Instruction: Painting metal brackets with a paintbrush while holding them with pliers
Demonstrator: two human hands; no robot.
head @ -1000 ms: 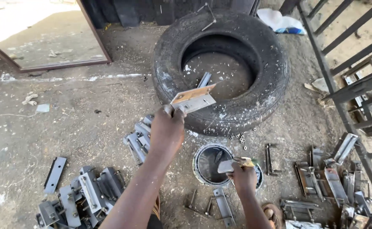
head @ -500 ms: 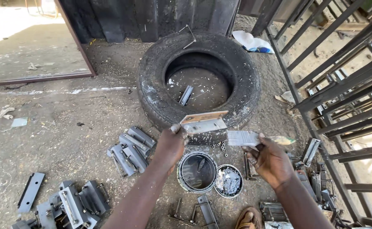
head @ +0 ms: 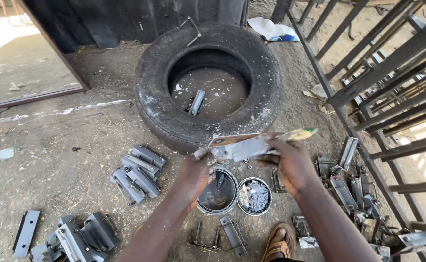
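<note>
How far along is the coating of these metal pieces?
Done, it seems: one piece lies inside the tyre. In hand: left hand holds a bracket while right hand works a putty knife along it. Left: stacks and beside the open tin.

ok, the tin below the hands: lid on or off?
Off. The tin stands upright with its mouth open and dark interior showing; the lid lies beside it on the ground, smeared with grey paste.

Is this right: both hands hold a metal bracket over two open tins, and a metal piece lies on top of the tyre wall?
Not quite. In the head view the metal piece lies inside the tyre, on the ground in its hole. The rest holds: left hand and right hand hold the metal bracket over two open tins.
</note>
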